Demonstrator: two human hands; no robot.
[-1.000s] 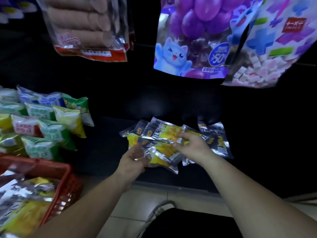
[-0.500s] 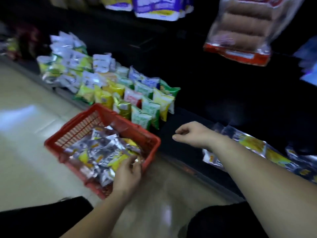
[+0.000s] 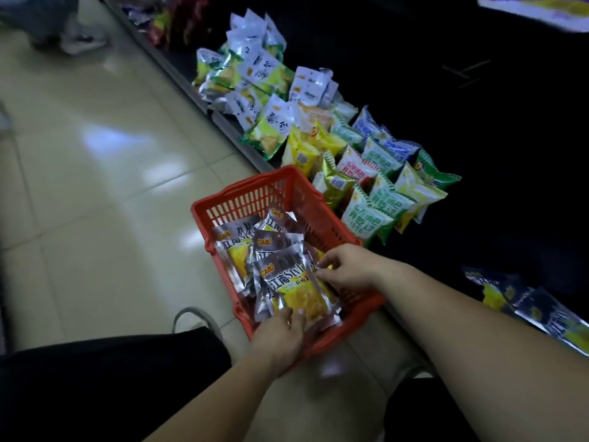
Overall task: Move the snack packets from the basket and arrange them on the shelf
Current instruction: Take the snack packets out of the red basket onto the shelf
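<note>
Head camera, left side: pale tiled floor (image 3: 95, 186), black trouser leg (image 3: 95, 384) low in the corner. Centre: red basket (image 3: 242, 193) beside the shelf edge, with a loose heap of silver-and-yellow snack packets (image 3: 232, 250) inside. Left hand (image 3: 280, 333) at the near rim, fingers curled over the near end of the top packet (image 3: 296, 282). Right hand (image 3: 347, 269) just beyond, fingertips bent, pinching that packet's right edge. Behind the basket, on the dark shelf (image 3: 478, 218): green, white and yellow snack bags (image 3: 366, 173). Far right: shelved packets (image 3: 535, 307) of the same silver and yellow, lying flat.

One basket (image 3: 255, 193); two hands (image 3: 280, 333) (image 3: 347, 269); at least four silver packets (image 3: 287, 275)
</note>
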